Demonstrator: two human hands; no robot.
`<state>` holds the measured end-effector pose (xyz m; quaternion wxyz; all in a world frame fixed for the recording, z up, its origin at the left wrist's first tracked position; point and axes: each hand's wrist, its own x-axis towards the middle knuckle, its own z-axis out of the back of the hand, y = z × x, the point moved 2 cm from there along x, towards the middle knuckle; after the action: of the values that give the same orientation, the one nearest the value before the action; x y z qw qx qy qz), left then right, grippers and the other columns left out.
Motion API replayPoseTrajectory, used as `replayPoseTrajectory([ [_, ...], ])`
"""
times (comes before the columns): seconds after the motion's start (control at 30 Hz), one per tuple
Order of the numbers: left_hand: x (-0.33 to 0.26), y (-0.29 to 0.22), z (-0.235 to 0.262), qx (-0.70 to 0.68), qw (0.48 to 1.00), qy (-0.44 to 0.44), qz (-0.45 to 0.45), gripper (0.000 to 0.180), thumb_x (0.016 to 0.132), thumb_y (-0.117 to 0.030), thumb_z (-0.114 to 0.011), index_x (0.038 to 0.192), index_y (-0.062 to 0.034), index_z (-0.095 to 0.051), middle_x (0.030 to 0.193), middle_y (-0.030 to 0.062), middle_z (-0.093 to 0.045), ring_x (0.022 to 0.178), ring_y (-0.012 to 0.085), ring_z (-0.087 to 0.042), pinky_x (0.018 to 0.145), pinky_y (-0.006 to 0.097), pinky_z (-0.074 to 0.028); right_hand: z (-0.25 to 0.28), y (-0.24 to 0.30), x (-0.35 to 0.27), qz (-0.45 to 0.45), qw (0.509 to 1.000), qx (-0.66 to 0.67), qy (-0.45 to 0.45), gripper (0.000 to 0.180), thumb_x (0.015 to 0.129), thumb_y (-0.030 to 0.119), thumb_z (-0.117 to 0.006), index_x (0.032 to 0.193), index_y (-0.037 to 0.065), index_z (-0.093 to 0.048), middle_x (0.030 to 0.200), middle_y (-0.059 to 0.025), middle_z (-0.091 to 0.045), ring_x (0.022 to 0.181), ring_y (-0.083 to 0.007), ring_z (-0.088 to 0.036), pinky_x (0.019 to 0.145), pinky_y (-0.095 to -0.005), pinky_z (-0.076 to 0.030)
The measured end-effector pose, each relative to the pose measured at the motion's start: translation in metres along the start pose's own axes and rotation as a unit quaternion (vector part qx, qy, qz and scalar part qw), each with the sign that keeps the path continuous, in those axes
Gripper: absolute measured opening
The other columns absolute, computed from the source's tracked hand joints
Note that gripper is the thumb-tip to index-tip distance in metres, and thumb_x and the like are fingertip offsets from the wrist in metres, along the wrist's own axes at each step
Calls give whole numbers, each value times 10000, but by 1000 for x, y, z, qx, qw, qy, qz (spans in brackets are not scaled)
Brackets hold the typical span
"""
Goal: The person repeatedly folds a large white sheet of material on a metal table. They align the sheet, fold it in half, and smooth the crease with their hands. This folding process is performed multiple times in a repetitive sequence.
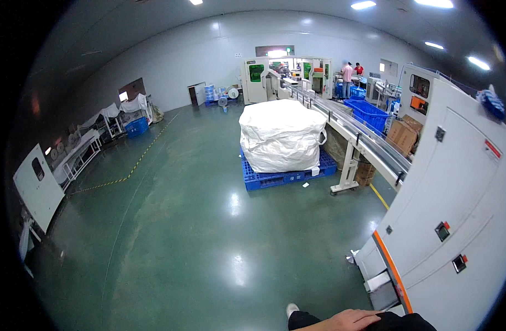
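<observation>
My left hand [349, 320] shows at the lower edge, reaching in from the left with its fingers pointing right. It lies over my black trousers [404, 322]; the fingers look flat and stretched out, and I see nothing held in them. A light-coloured shoe [291, 309] pokes out just left of the hand. My right hand is out of the picture. Closest on the right stands a tall white machine cabinet [451, 187] with dark latches and an orange edge strip. Ahead, a bulky white woven sack [283, 135] rests on a blue plastic pallet [280, 179].
A long conveyor [368, 146] runs from the cabinet toward a far machine [256, 77]. Blue crates [367, 114] and cardboard boxes [400, 135] stand beyond it. Two people [347, 77] are at the back right. White tables [79, 154] line the left; green floor [181, 237] lies between.
</observation>
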<state>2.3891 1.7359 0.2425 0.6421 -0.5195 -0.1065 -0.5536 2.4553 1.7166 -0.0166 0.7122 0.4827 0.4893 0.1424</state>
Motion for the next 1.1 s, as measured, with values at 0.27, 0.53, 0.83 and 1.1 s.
replayPoseTrajectory([
  [0.27, 6, 144, 181, -17, 999, -33, 12, 365, 738, 15, -591, 1094, -44, -539, 1172, 158, -588, 936, 343, -601, 774, 413, -493, 95, 79, 190, 7, 1000, 10, 16, 295, 883, 349, -585, 934, 63, -633, 819, -30, -651, 760, -153, -588, 709, -356, -479],
  [0.53, 20, 267, 353, 44, 992, -107, 43, 328, 762, -22, -587, 1088, -58, -558, 1129, 154, -610, 888, 336, -617, 750, 392, -500, 148, 273, 394, 99, 983, -37, 150, 295, 883, 351, -586, 928, 63, -634, 813, -28, -651, 754, -153, -588, 707, -359, -480],
  [0.83, -29, 408, 540, 92, 988, -68, 100, 244, 781, -98, -613, 1025, -88, -625, 968, 123, -635, 859, 309, -618, 739, 395, -487, 165, 341, 598, 54, 957, 114, 261, 295, 882, 353, -587, 922, 64, -635, 806, -27, -651, 748, -154, -588, 704, -362, -481],
  [1.1, -53, 527, 724, 104, 979, -7, 178, 187, 794, -124, -611, 976, -87, -632, 948, 96, -640, 860, 283, -614, 734, 397, -471, 365, 400, 628, 180, 962, -134, -158, 269, 840, 327, -587, 927, 75, -630, 911, -70, -647, 849, -237, -596, 740, -363, -463],
])
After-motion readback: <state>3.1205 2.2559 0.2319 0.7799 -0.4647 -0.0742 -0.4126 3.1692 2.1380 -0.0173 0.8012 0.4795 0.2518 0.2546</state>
